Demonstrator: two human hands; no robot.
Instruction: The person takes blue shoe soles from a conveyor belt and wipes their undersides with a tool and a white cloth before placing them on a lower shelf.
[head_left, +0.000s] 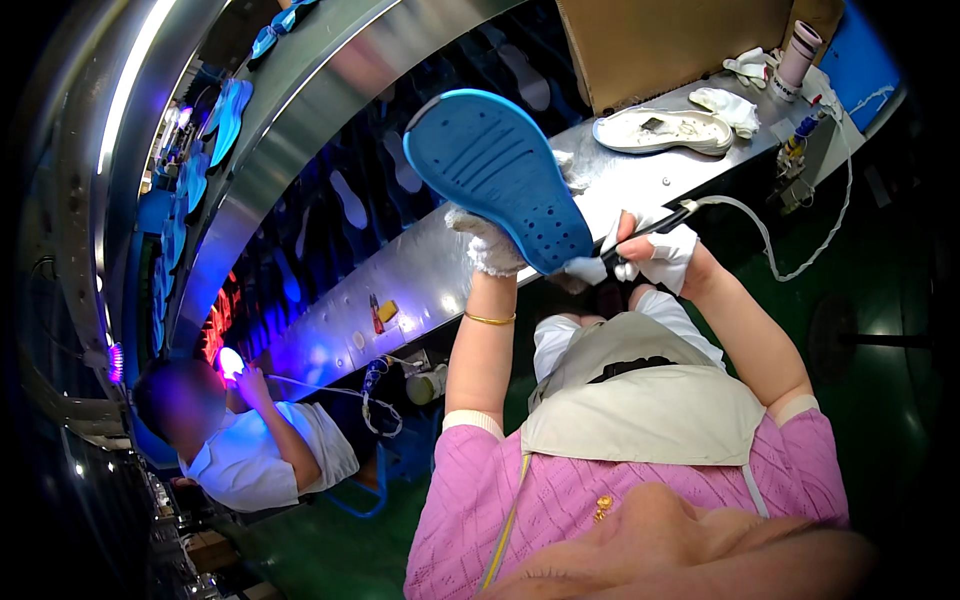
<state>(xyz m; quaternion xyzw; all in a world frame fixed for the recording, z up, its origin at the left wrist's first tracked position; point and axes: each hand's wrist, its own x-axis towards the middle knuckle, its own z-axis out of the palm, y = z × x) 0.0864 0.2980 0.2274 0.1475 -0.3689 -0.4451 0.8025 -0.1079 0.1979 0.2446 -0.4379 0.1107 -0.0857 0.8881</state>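
Observation:
A blue shoe sole (490,160) with grooves and small holes is raised in front of me, tilted, its broad end up and to the left. My left hand (488,243), in a white glove, is closed on the sole's left edge, with part of the hand hidden behind it. At the sole's lower end, my right hand (660,250) grips a brush (660,226) with a dark handle, its fingertips bare out of a white glove. The pale brush head meets or nearly meets the sole's lower edge. A white hose (765,225) runs from the handle's back end.
On the metal bench (420,270) are a white shoe sole (660,131), a white cloth (728,110), a pink tumbler (797,60) and red-handled pliers (376,314). Cardboard (665,50) stands behind. At left, a co-worker (255,445) holds a glowing piece near a line carrying blue soles (228,120).

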